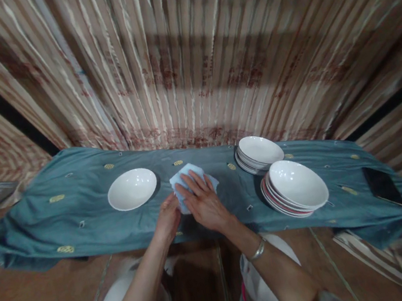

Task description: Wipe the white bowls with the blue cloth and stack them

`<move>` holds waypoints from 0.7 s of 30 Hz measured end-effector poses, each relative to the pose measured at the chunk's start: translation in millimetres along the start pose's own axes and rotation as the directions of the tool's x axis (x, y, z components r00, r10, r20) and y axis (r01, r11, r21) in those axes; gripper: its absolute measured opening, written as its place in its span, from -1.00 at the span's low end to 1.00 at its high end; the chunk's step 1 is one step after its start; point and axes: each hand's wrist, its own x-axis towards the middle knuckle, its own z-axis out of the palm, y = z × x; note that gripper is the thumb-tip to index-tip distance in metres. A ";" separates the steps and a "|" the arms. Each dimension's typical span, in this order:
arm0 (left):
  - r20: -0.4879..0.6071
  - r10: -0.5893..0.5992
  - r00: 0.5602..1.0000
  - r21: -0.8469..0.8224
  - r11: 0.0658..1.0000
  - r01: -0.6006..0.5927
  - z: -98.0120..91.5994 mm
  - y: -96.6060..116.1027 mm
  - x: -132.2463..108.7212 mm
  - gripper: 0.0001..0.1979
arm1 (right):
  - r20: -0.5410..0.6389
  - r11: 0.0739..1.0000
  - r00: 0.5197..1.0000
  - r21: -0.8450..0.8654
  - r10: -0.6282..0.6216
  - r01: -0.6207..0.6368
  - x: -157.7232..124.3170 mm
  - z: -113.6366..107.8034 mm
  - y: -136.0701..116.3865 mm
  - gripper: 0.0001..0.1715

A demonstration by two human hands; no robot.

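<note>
A light blue cloth (186, 170) is bunched at the middle of the table. My right hand (205, 202) lies over the cloth from above, fingers somewhat spread and pressing on it. At the cloth's near left edge, my left hand (169, 218) has its fingers closed; the cloth and my right hand hide what they grip. Whether a dish lies under the cloth cannot be made out. To the left, a single white bowl (132, 189) rests on the tablecloth, apart from both hands.
A patterned teal tablecloth (91, 210) covers the narrow table. On the right stand a stack of white dishes (260, 150) and a nearer stack of white bowls (298, 184), some red-rimmed. Farther right lies a dark phone (382, 186). A striped curtain (187, 70) hangs behind.
</note>
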 end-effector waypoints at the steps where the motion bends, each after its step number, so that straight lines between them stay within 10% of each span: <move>1: 0.005 0.010 1.000 -0.008 1.000 -0.010 -1.0 -0.5 0.1 -0.72 | 0.005 1.000 1.000 -0.009 -0.023 0.023 0.2 1.7 -3.3 -0.46; 10: -0.015 -0.001 1.000 -0.065 0.998 0.000 3.7 -3.2 3.0 -0.72 | -0.089 0.961 0.979 0.228 0.182 -0.158 8.7 8.9 28.0 -0.49; 21: -0.136 -0.075 0.988 -0.132 0.990 0.057 -10.2 -0.6 6.6 -0.81 | -0.015 0.613 0.822 0.674 0.569 -0.412 5.3 61.4 63.5 -0.34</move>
